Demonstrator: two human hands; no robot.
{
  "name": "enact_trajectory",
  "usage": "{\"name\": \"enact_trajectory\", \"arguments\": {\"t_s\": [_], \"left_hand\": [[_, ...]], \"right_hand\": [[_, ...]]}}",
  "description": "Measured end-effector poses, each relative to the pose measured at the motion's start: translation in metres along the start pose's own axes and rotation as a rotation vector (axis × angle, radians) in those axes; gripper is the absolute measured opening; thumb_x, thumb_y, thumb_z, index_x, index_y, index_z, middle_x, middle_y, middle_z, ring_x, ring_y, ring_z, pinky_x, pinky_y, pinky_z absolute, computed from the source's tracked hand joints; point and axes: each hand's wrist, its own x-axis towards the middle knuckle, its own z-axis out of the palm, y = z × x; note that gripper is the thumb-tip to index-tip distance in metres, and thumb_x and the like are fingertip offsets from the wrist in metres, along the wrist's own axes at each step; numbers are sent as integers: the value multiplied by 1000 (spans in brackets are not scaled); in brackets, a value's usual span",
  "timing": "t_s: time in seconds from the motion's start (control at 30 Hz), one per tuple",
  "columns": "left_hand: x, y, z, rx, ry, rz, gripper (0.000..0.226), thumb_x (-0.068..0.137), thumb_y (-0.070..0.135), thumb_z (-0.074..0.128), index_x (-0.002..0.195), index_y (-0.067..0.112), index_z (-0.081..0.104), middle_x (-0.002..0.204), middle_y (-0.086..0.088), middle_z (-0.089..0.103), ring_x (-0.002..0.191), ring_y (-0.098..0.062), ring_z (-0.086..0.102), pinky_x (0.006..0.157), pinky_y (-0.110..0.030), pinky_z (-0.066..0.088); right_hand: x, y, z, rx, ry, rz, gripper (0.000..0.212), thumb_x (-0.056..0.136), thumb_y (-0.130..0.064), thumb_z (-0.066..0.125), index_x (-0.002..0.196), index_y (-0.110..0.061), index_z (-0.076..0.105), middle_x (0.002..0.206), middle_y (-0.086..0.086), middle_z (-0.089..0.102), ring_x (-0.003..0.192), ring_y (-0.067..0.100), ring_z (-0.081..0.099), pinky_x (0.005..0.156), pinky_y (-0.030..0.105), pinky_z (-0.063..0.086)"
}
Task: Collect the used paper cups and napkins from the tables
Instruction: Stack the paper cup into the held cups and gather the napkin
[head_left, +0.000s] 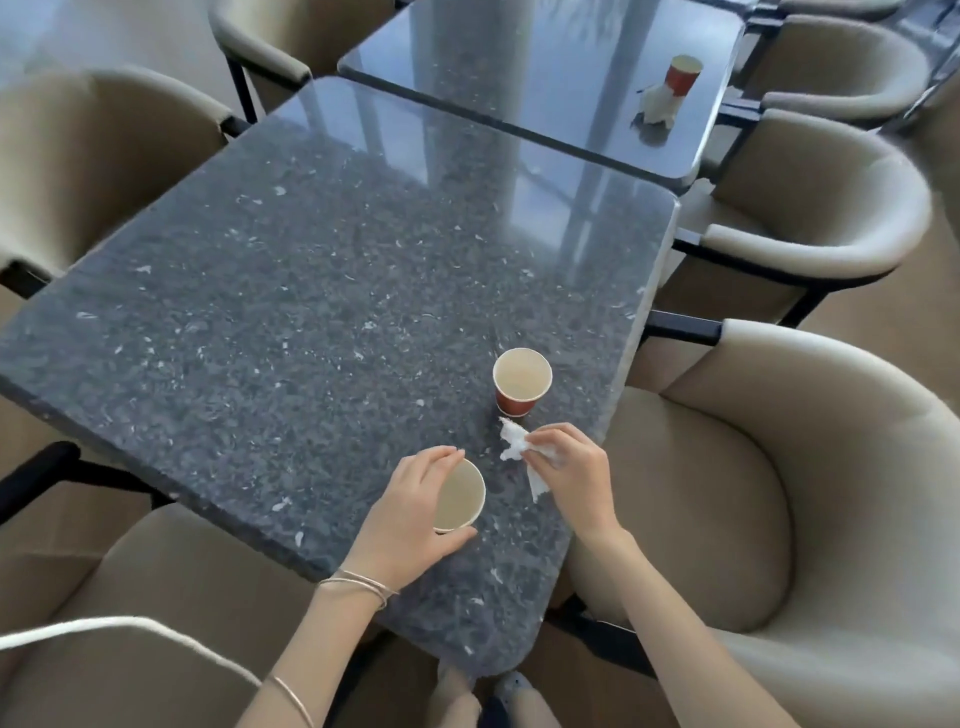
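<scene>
My left hand (410, 512) is wrapped around a paper cup (460, 501) near the front of the speckled grey table (291, 291); the cup's pale inside faces up. My right hand (571, 465) pinches a crumpled white napkin (514, 441) just above the tabletop. Right behind the napkin a second red paper cup (521, 379) stands upright and empty. On the dark far table (519, 78) stands a third red cup (683, 75) with a crumpled napkin (660, 104) in front of it.
Beige armchairs ring both tables: one at my right (779, 493), two further back on the right (810, 208), others on the left (78, 156) and at the front left (130, 665). Black chair frames stick out by the table edges.
</scene>
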Motion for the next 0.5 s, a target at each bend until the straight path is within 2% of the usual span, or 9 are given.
{"name": "enact_trajectory", "arguments": {"t_s": [0.13,0.27,0.43,0.5], "left_hand": [[13,-18,9,-15,0,-3,78,70,35,78,136,17,41,137,7,42,123,-10,36,100,-16,27],[21,-28,16,-43,13,-14,78,69,34,78,136,18,42,136,6,43,122,-11,37,101,-18,27],[28,-33,16,-33,-11,14,78,69,34,78,135,17,42,136,5,43,121,-11,37,102,-11,20],[28,-33,15,-27,-14,13,78,69,34,78,135,17,42,136,4,44,121,-13,39,100,-14,26]], "right_hand": [[14,22,30,-29,25,51,14,73,-3,75,85,-8,71,89,0,67,78,15,63,69,29,50],[18,43,55,-193,7,65,17,74,-7,75,86,-6,64,87,3,65,79,24,60,67,32,45],[17,59,61,-280,-31,-27,16,72,-10,78,79,-6,64,87,4,67,77,25,59,69,33,44],[15,61,58,-267,-58,-73,14,77,-15,75,84,-5,67,94,6,68,86,24,59,75,33,46]]}}
